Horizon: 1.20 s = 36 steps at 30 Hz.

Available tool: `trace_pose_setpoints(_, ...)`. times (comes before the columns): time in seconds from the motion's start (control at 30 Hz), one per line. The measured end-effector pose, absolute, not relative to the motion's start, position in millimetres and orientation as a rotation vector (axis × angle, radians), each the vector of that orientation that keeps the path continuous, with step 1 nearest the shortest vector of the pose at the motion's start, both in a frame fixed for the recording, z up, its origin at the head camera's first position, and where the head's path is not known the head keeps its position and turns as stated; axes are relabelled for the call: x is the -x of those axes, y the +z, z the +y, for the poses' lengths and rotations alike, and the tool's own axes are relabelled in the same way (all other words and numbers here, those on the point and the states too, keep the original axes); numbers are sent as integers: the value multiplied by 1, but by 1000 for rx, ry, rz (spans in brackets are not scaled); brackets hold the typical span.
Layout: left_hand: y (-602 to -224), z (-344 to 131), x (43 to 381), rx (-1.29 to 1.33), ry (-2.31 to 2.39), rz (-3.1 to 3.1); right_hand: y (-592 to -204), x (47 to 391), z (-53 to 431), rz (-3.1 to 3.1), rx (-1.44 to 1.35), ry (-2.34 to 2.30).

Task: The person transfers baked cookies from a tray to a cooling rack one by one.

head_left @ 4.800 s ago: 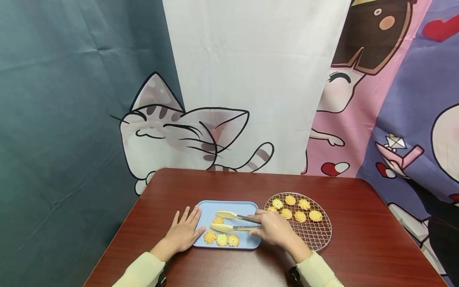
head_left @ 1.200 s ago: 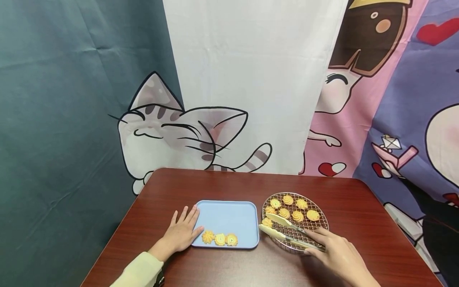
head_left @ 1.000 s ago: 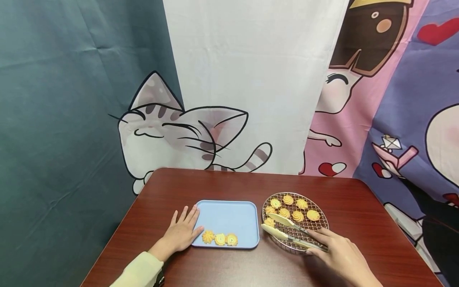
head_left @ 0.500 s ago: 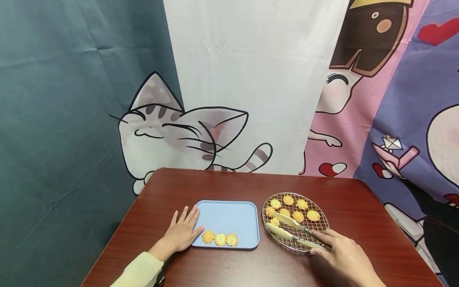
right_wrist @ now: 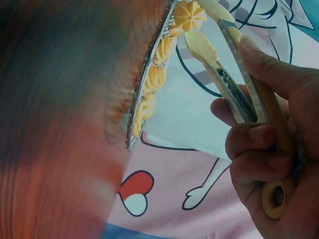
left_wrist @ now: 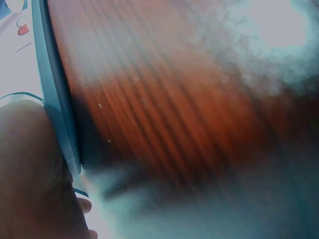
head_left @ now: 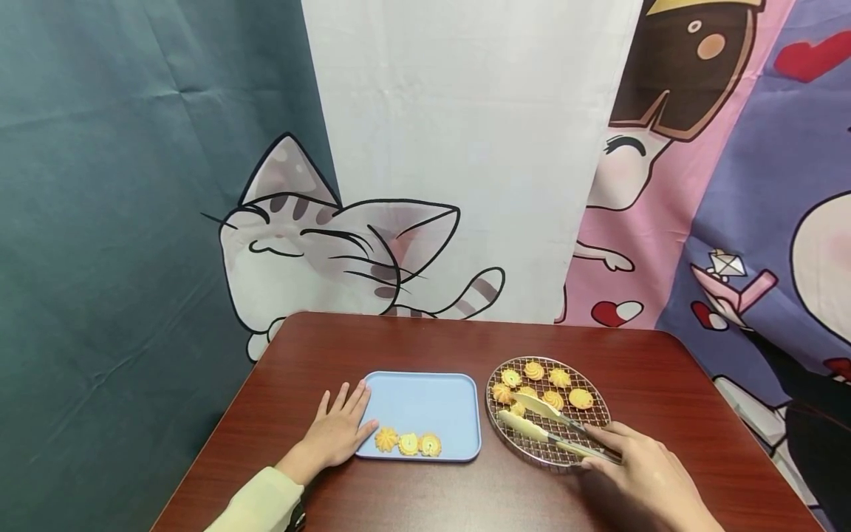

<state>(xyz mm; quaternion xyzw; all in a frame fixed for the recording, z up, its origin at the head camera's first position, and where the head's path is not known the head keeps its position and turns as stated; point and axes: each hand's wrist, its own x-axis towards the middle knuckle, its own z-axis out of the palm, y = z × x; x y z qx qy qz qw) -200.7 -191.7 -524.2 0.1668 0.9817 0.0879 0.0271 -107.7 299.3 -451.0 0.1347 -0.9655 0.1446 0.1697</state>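
Observation:
My right hand (head_left: pixel 654 469) holds a pair of tongs (head_left: pixel 565 436) with pale yellow tips, its fingers curled round the handles, as the right wrist view also shows. The tips hang over the left part of a round wire rack (head_left: pixel 592 436). A star-shaped piped cookie (right_wrist: pixel 189 16) lies right at the tips, partly covered by them in the head view. Several other golden cookies (head_left: pixel 560 378) lie on the rack's far half. My left hand (head_left: pixel 332 428) rests with fingers spread at the left edge of a light blue tray (head_left: pixel 425 378). Three cookies (head_left: pixel 408 444) sit along its near side.
Tray and rack stand side by side on a reddish-brown wooden table (head_left: pixel 399 343), a narrow gap between them. Behind the table hangs a printed cloth (head_left: pixel 479 148) with cartoon figures. The left wrist view shows mostly blurred tabletop.
Earlier the tongs were over the tray by a fourth cookie. That cookie is now on the rack, and over the last second it and the tongs have shifted right. My left hand stays put.

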Motion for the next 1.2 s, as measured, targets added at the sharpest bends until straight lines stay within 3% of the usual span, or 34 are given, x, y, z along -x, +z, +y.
trace_pose_setpoints(1.2,-522,-193,200,-545,321,3041,-428,109,307,-2984,-334,295)
